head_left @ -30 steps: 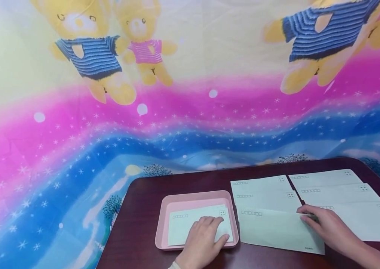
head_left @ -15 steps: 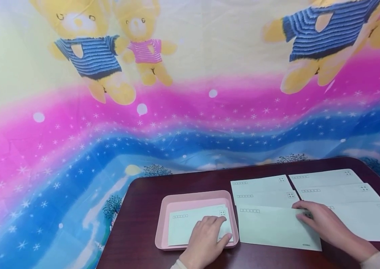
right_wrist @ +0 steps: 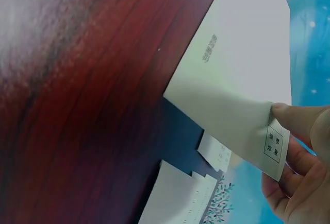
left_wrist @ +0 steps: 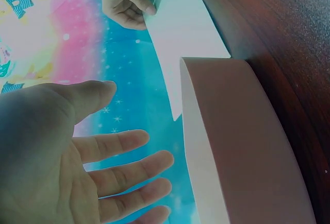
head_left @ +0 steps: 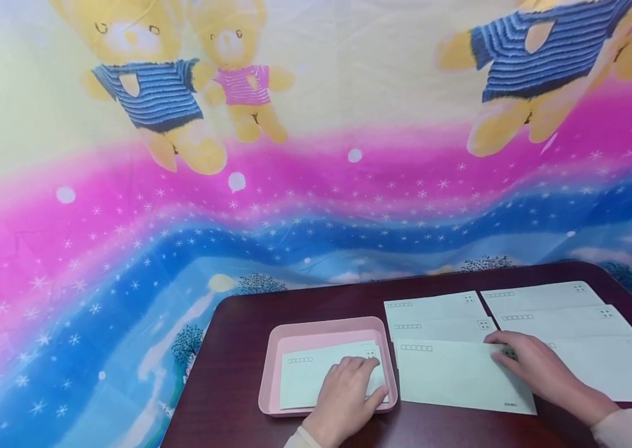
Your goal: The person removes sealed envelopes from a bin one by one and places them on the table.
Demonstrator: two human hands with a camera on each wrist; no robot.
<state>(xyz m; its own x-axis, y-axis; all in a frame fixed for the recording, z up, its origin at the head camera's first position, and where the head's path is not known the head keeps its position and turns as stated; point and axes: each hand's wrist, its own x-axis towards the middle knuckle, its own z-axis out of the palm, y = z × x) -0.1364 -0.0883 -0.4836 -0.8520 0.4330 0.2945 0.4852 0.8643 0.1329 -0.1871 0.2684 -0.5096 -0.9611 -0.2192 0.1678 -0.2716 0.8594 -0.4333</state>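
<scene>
My right hand [head_left: 540,373] pinches a pale envelope [head_left: 456,376] by its upper right corner, by the printed stamp box. In the right wrist view, the thumb lies on this envelope's face [right_wrist: 242,54] and the other fingers are behind it. The sheet bends a little at the grip and overlaps the lower part of the left column of envelopes [head_left: 433,314]. Over a pink tray [head_left: 269,373] is my left hand [head_left: 346,395], its fingers spread and holding nothing in the left wrist view. Beneath it, envelopes [head_left: 300,382] lie stacked in the tray.
To the right, another column of overlapping envelopes [head_left: 601,367] reaches toward the edge of the dark wooden table [head_left: 226,373]. Behind the table hangs a cloth backdrop [head_left: 316,205] printed with bears and snowflakes.
The right hand and its envelope have shifted slightly left and away from me, bringing the envelope closer in line with its column. My left hand has drifted a little to the right.
</scene>
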